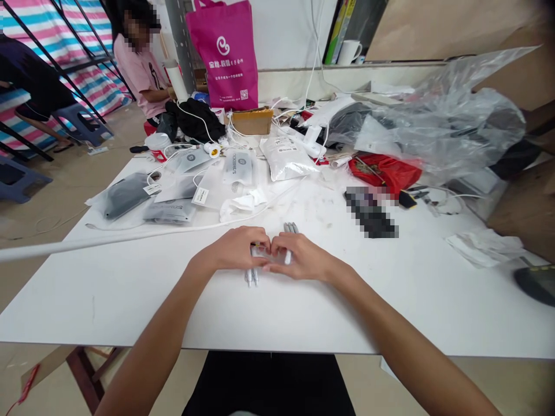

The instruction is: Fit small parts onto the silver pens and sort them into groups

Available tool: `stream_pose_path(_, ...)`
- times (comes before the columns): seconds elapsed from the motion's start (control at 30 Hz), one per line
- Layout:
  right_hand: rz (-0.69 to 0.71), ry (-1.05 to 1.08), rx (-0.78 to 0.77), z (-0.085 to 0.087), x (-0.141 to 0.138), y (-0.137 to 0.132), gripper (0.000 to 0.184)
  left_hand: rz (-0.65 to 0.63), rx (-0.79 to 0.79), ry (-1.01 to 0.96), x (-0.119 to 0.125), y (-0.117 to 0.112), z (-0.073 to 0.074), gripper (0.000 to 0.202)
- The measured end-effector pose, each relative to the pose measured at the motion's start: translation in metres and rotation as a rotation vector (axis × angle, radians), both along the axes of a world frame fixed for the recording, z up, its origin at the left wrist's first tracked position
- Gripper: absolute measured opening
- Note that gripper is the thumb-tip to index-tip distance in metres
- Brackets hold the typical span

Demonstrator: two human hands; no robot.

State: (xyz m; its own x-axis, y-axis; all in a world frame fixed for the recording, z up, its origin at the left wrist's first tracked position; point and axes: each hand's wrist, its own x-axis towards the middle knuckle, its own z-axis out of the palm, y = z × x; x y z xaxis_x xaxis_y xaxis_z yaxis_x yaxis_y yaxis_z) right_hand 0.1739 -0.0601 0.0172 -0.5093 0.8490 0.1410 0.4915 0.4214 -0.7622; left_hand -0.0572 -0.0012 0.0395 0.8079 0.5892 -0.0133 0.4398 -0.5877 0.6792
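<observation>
My left hand (236,248) and my right hand (301,257) meet fingertip to fingertip at the middle of the white table (130,289). Between them lies a small bundle of thin white-grey sticks. Two stick ends (251,277) poke out below my left hand, and two more stick ends (291,227) show above my right hand. Both hands have their fingers curled down onto the bundle. The middle of the bundle is hidden under my fingers.
Grey packaged items in clear bags (125,196) and white pouches (286,156) lie further back. A large crumpled plastic sheet (446,121) fills the right rear, above a red bag (384,172). A pink tote (225,52) stands behind. A seated person (143,69) is at the far left corner.
</observation>
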Motion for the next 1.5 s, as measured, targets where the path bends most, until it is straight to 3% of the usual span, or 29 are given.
stream_pose_path(0.13,0.115,-0.196,0.022,-0.001,-0.004,-0.002,0.036,-0.028,-0.006,0.062,-0.004,0.001,-0.001,0.012)
stream_pose_path(0.23,0.151,-0.213,0.03,-0.001,-0.003,-0.002,0.01,-0.04,-0.026,0.071,-0.002,-0.001,0.0,0.006)
stream_pose_path(0.4,0.159,-0.231,0.04,0.0,-0.002,-0.002,0.032,-0.044,-0.038,0.111,-0.001,-0.003,0.002,0.019)
stream_pose_path(0.63,0.08,-0.203,0.056,-0.002,0.002,-0.003,0.021,0.008,-0.093,0.109,-0.001,-0.001,-0.003,0.011)
stream_pose_path(0.83,-0.118,-0.007,-0.056,-0.002,0.008,0.001,0.011,0.172,-0.057,-0.131,0.014,-0.006,-0.005,0.025)
stream_pose_path(1.1,-0.34,0.318,-0.067,-0.006,0.011,0.013,0.036,0.334,0.036,-0.337,0.025,-0.012,-0.007,0.027)
stream_pose_path(1.37,-0.34,0.813,-0.24,-0.005,0.006,0.019,0.04,0.449,0.05,-0.448,0.03,-0.016,-0.005,0.026)
stream_pose_path(1.5,-0.308,0.886,-0.306,-0.006,0.002,0.02,0.04,0.442,0.036,-0.478,0.032,-0.02,-0.005,0.022)
